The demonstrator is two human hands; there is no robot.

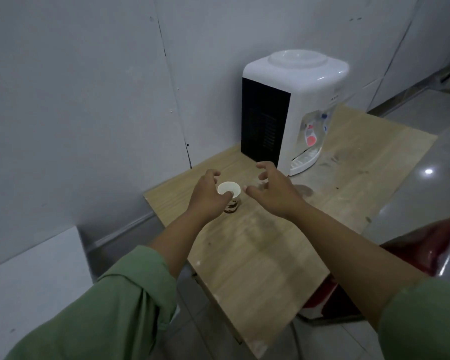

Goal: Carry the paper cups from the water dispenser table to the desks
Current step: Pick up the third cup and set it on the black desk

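The wooden table (283, 255) stood against the grey wall (76, 100), its long edges running away from you toward the far right. The white water dispenser (294, 110) stood upright at the table's far left corner, close to the wall, with its dark vented panel turned toward you and its taps and drip tray facing the right-hand edge. A red chair (426, 245) sat just beside the table's near right edge, partly under it.

Your two green sleeves (115, 307) were pushed back from the forearms, and both arms reached over the table's near end.

Your right hand (273, 188) hovered above the table surface between the dispenser and the cup. Its fingers were spread and curled, gripping nothing, and its thumb pointed toward the cup without touching it.

Your left hand (208, 196) was at the left side of the cup. Its thumb lay against the cup's near rim and its fingers curled round the far side; you could not tell whether the grip was fully closed.

The paper cup (229, 193) stood upright near the table's left edge, mouth up, between your two hands.
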